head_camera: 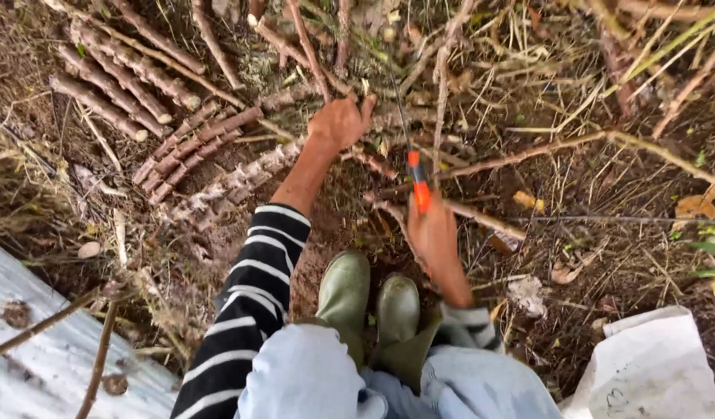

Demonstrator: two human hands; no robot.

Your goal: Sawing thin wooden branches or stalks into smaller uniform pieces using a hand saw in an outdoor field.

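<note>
My left hand (340,122) reaches forward and grips a knobbly brown stem (311,54) at the base of a cluster of stems rising from the soil. In my right hand (433,233) I hold a knife with an orange handle (416,180); its thin dark blade (397,105) points up into the same cluster. Both sleeves are striped black and white. My green rubber boots (371,302) stand on the bare soil just below the hands.
Cut knobbly stems (124,81) lie stacked at upper left, more bundled ones (190,147) beside them. Dry twigs and leaves cover the ground. A grey sheet (39,365) lies at lower left, a white sack (652,372) at lower right.
</note>
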